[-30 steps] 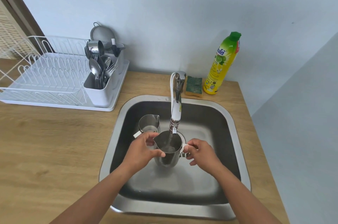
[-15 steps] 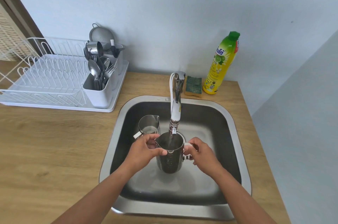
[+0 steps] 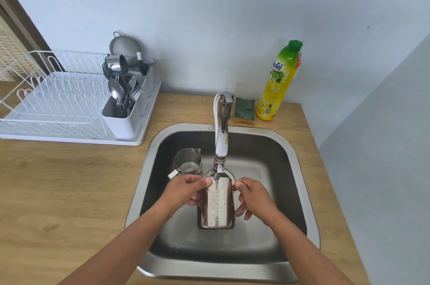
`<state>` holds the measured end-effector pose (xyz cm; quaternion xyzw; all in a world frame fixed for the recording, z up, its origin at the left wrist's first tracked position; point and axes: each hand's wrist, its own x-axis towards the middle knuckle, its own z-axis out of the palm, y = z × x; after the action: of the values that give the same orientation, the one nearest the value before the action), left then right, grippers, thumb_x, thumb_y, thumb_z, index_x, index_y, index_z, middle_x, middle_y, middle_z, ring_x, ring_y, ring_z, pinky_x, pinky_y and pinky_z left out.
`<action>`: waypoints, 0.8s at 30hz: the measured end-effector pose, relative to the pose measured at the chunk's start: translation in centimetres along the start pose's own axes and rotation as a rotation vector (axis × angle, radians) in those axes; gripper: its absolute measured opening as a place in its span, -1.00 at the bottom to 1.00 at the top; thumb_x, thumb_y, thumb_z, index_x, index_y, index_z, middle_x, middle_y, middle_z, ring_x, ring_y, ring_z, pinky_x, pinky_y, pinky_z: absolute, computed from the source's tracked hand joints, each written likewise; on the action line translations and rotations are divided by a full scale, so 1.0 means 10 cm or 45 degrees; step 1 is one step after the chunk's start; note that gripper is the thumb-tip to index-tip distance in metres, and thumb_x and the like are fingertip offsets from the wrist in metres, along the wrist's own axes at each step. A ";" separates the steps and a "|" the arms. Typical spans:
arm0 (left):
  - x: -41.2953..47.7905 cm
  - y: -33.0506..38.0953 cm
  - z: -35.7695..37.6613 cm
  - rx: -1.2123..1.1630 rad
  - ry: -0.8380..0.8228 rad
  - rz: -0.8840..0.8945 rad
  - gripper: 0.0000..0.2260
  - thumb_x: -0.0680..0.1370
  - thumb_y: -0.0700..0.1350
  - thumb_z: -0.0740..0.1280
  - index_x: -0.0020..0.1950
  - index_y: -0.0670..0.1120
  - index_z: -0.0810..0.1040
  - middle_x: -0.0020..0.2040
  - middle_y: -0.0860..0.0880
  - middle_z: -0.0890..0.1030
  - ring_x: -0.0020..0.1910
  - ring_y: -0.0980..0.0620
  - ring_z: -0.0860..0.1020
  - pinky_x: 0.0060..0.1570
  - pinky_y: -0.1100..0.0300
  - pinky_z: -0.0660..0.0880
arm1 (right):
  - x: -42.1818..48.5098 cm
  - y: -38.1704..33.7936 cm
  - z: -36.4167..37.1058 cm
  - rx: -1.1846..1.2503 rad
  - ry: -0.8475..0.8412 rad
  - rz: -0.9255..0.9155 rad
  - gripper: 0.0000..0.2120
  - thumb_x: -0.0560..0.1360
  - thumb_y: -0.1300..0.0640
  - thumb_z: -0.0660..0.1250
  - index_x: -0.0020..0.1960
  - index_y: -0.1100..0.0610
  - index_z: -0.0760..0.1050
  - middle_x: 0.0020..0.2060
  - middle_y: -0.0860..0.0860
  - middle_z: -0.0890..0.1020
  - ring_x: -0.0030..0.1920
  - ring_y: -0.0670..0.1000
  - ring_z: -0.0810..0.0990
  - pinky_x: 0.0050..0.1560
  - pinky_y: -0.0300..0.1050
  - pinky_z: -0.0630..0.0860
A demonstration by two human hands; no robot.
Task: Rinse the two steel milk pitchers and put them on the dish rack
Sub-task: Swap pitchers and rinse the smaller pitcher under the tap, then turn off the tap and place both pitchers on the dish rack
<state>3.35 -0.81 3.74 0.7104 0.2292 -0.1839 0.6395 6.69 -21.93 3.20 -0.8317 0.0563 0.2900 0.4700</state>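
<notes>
Under the faucet (image 3: 221, 142), the held pitcher (image 3: 217, 203) has tipped mouth-away, probably dumping rinse water. Left hand (image 3: 186, 191) fingers wrap its body; right hand (image 3: 253, 198) curls around the handle. Second pitcher (image 3: 188, 161) waits left of the faucet.

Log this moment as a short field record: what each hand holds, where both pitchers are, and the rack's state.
left hand: grips the held pitcher's rim side
right hand: on that pitcher's handle
held pitcher: tipped, mouth towards the faucet, over the sink
second pitcher: upright in the sink, left of the faucet, untouched
dish rack: no pitchers on it; cutlery in its caddy
task stage: rinsing the first pitcher
</notes>
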 end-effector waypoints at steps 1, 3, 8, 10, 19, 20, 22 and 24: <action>0.02 0.01 -0.01 0.003 -0.003 -0.006 -0.74 0.44 0.03 0.50 0.05 -0.08 0.68 -0.37 0.06 0.65 -0.41 0.14 0.59 -0.30 0.21 0.60 | 0.01 0.00 0.01 0.042 -0.019 0.036 -0.75 0.66 0.12 0.10 -0.02 0.18 0.51 -0.46 0.07 0.43 -0.44 0.15 0.67 -0.57 -0.21 0.44; 0.05 0.03 -0.04 0.008 -0.006 -0.012 -0.74 0.49 -0.02 0.46 0.10 -0.13 0.65 -0.30 -0.02 0.66 -0.43 0.12 0.57 -0.33 0.18 0.62 | 0.03 0.00 0.03 0.127 -0.043 0.101 -0.73 0.66 0.11 0.10 0.01 0.24 0.51 -0.46 0.06 0.38 -0.49 0.13 0.65 -0.58 -0.21 0.44; 0.16 0.09 -0.14 0.114 -0.018 -0.005 -0.77 0.53 -0.10 0.42 0.15 -0.14 0.59 -0.21 -0.12 0.64 -0.32 0.00 0.54 -0.16 0.04 0.57 | 0.08 0.02 0.02 0.317 -0.061 0.265 -0.73 0.66 0.10 0.13 -0.07 0.23 0.49 -0.52 0.01 0.34 -0.56 0.09 0.59 -0.59 -0.21 0.44; 0.22 0.16 -0.19 0.272 0.049 0.106 -0.78 0.52 -0.06 0.41 0.15 -0.06 0.60 -0.14 -0.02 0.68 -0.26 0.03 0.61 -0.12 0.11 0.56 | 0.10 0.04 0.00 0.356 -0.084 0.328 -0.74 0.66 0.10 0.14 -0.10 0.21 0.48 -0.57 -0.01 0.34 -0.57 0.07 0.58 -0.59 -0.21 0.44; 0.58 1.15 -0.17 0.891 0.383 0.926 -0.63 0.61 -0.05 0.25 0.43 0.09 0.40 0.43 0.04 0.42 0.38 0.05 0.41 0.31 -0.03 0.44 | 0.14 0.18 -0.01 0.457 -0.153 0.471 -0.74 0.66 0.08 0.14 -0.13 0.17 0.45 -0.60 -0.05 0.33 -0.60 -0.01 0.49 -0.59 -0.24 0.42; 0.63 1.26 -0.14 0.964 0.365 0.969 -0.61 0.62 -0.07 0.22 0.46 0.10 0.36 0.47 0.05 0.37 0.43 0.03 0.36 0.34 -0.02 0.40 | 0.14 0.19 -0.02 0.457 -0.148 0.476 -0.74 0.66 0.08 0.14 -0.13 0.17 0.45 -0.60 -0.05 0.34 -0.59 -0.02 0.50 -0.60 -0.24 0.42; 0.74 1.46 -0.09 1.117 0.313 1.004 -0.57 0.64 -0.11 0.18 0.51 0.09 0.29 0.54 0.08 0.26 0.50 0.03 0.26 0.40 0.00 0.32 | 0.15 0.20 -0.03 0.462 -0.141 0.483 -0.74 0.66 0.08 0.14 -0.12 0.17 0.46 -0.59 -0.05 0.34 -0.59 -0.02 0.50 -0.61 -0.24 0.42; 0.86 1.57 -0.03 1.315 0.245 0.998 -0.53 0.65 -0.13 0.13 0.56 0.04 0.18 0.59 0.07 0.15 0.55 0.02 0.14 0.49 0.02 0.20 | 0.14 0.20 -0.04 0.466 -0.142 0.485 -0.74 0.66 0.08 0.14 -0.12 0.17 0.46 -0.59 -0.05 0.34 -0.59 -0.02 0.50 -0.60 -0.24 0.41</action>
<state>19.30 -0.94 11.97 0.9703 -0.1082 0.0408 0.2123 7.32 -23.08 1.09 -0.6902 0.2372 0.4034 0.5520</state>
